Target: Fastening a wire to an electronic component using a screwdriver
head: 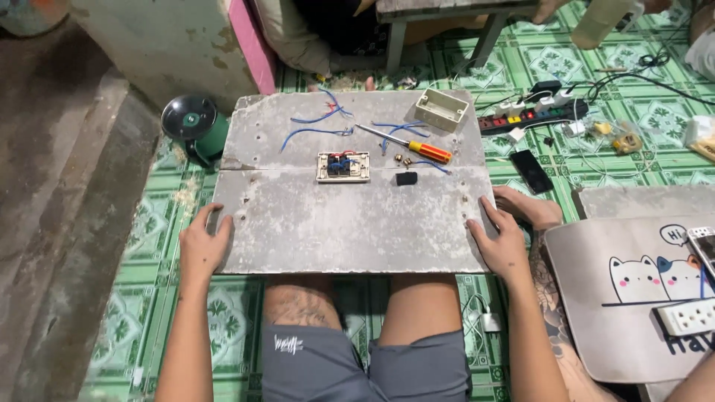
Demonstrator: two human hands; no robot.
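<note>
I see a grey board (350, 223) resting over my knees on a green tiled floor (149, 246). On the board lie a switch plate (342, 167), blue wires (316, 132), a screwdriver (406, 143), a beige box (442, 109) and a small black part (406, 179).

Left hand (202, 244), right hand (500, 242) grip grey board (350, 223) edges.
</note>
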